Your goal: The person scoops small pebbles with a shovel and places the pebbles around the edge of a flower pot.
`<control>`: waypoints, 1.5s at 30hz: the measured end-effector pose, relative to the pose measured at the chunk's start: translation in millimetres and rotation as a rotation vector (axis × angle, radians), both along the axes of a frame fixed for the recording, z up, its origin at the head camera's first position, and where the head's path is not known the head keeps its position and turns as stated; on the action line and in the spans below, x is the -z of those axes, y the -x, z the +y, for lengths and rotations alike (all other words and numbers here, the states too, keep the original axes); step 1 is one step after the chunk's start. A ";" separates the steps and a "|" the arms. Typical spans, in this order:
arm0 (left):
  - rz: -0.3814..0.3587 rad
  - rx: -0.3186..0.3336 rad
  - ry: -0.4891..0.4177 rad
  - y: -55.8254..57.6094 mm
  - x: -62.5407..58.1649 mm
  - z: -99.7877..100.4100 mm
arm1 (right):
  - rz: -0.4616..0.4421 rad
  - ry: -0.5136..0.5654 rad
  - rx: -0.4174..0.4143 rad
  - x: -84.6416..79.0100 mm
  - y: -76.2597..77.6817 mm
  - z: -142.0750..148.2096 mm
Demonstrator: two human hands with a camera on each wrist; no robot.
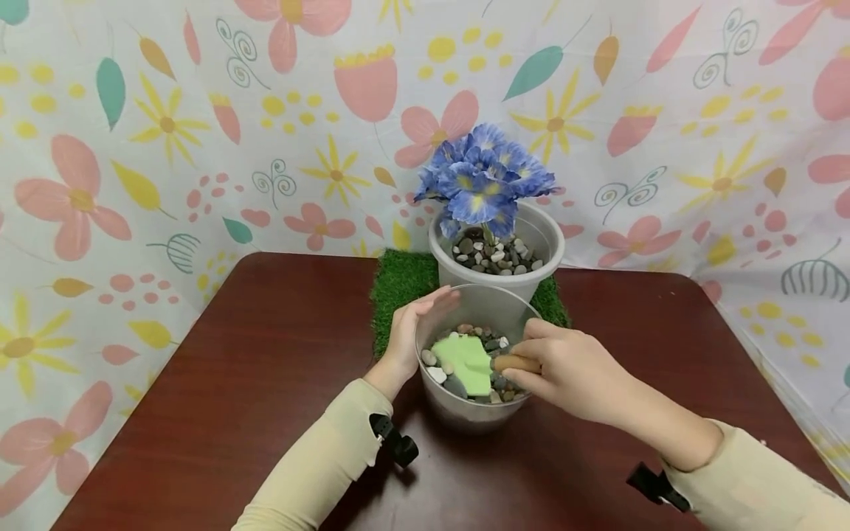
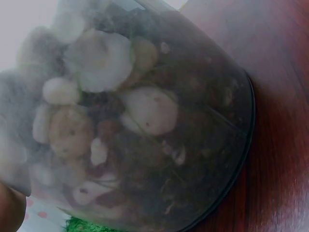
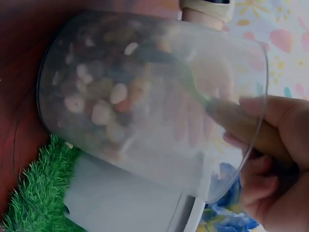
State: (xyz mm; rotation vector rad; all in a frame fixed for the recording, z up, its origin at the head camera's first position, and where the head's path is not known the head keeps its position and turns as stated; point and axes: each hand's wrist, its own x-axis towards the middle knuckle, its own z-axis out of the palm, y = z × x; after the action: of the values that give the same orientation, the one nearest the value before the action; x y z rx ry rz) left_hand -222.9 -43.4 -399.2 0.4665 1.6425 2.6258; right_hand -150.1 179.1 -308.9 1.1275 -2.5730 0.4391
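Observation:
In the head view, my right hand (image 1: 576, 372) grips the wooden handle of a small garden trowel (image 1: 462, 363). Its light green blade lies over the pebbles (image 1: 436, 375) inside a translucent plastic pot (image 1: 458, 414). My left hand (image 1: 402, 335) rests along the pot's left side, fingers extended against the wall. Through the clear plastic, the right wrist view shows the trowel handle (image 3: 236, 123) slanting down into the pot, and my right fingers (image 3: 270, 113) wrapped around it. Pebbles and dark soil (image 2: 149, 111) fill the lower pot in the left wrist view.
Right behind the translucent pot stands a white pot (image 1: 465, 279) of pebbles with blue flowers (image 1: 483, 177). A green artificial grass mat (image 1: 398, 284) lies beneath it on the dark red table (image 1: 285, 354). A flower-printed cloth (image 1: 232, 133) hangs behind.

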 end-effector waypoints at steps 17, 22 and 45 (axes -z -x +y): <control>-0.018 0.016 -0.059 0.9 0.9 0.4 | -0.312 0.150 -0.083 -8.4 11.0 20.0; -0.003 0.010 -0.051 1.5 1.1 0.5 | -0.364 0.164 -0.072 -8.4 13.1 23.0; -0.028 0.012 0.037 0.3 -1.3 -1.2 | -0.703 0.349 0.074 -1.1 14.9 34.9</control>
State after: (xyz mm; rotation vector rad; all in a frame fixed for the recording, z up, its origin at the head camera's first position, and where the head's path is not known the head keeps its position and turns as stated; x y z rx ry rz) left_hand -223.2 -44.6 -397.9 0.4355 1.6718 2.5758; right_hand -165.0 214.0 -307.8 0.8460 -2.9004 1.4144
